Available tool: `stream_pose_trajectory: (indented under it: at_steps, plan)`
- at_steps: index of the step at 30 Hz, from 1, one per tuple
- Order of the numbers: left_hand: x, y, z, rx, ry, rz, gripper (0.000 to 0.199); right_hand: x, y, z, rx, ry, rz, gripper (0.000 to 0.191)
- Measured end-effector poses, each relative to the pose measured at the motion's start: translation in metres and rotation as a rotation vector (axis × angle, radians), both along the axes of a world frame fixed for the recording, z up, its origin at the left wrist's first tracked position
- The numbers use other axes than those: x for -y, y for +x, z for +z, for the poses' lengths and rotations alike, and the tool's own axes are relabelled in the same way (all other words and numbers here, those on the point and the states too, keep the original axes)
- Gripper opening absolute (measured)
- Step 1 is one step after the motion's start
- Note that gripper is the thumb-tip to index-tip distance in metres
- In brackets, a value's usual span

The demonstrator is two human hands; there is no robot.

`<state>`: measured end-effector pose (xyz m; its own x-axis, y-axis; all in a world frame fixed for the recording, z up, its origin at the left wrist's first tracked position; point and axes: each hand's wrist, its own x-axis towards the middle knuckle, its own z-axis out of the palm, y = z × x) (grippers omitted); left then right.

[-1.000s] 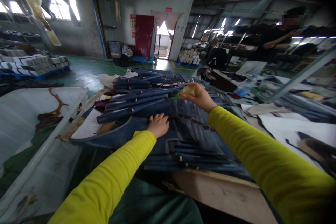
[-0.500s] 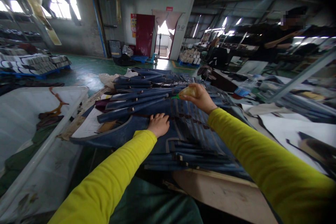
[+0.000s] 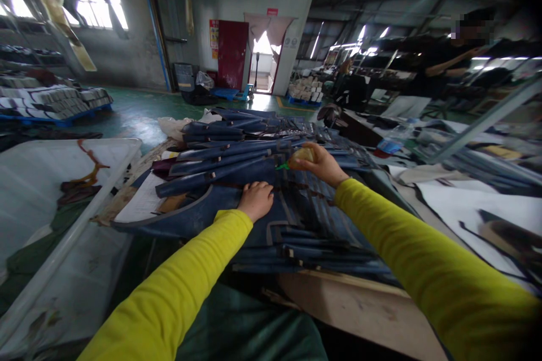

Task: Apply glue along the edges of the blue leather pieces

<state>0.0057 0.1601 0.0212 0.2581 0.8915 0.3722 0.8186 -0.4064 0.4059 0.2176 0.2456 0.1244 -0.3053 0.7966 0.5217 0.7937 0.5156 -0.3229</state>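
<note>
My left hand [image 3: 257, 201] lies flat on a dark blue sheet of material [image 3: 231, 198], its fingers spread a little. My right hand [image 3: 322, 164] grips a yellowish squeeze bottle [image 3: 302, 156] tilted to the left. From the bottle's end juts a green tip [image 3: 282, 166], low over the blue pieces; I cannot tell whether it touches them. Grey-edged blue strips [image 3: 296, 194] lie side by side under and below the bottle. Several folded blue pieces [image 3: 220, 159] are stacked just beyond my left hand.
A white plastic bin [image 3: 105, 194] with dark green cloth stands at the left. A printed paper sheet [image 3: 141, 200] lies under the blue pieces. On the right are a clear bottle [image 3: 389, 144] and a slanted metal bar [image 3: 478, 121]. A person [image 3: 449, 62] stands at the far right.
My right hand has lowered slightly with the squeeze bottle, and its green tip has shifted down and to the left. My left hand stays in place.
</note>
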Motion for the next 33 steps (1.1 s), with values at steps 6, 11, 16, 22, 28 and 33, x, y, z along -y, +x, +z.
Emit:
stream_pose_trajectory:
  at_steps: [6, 11, 16, 22, 28, 33]
  plan:
    - [0.0, -0.001, -0.001, 0.016, 0.038, 0.002, 0.026, 0.008, -0.004, 0.005, -0.045, -0.179, -0.032, 0.062]
    - [0.001, 0.0, -0.001, 0.001, 0.081, 0.012, 0.025, 0.011, -0.006, 0.007, -0.083, -0.246, -0.107, 0.063]
    - [0.002, 0.001, 0.001, -0.016, 0.025, 0.005, 0.028, 0.006, -0.008, 0.002, -0.058, -0.096, -0.189, 0.067]
    - [0.003, 0.0, 0.003, -0.015, 0.005, 0.003, 0.028, 0.011, -0.007, 0.004, -0.084, -0.269, -0.188, 0.067]
    - [0.004, 0.0, 0.005, -0.018, -0.014, 0.003, 0.028, 0.017, 0.0, 0.007, -0.089, -0.381, -0.214, 0.067]
    - [0.004, 0.0, 0.005, -0.026, -0.021, 0.0, 0.027, 0.024, -0.004, 0.009, -0.143, -0.41, -0.224, 0.067]
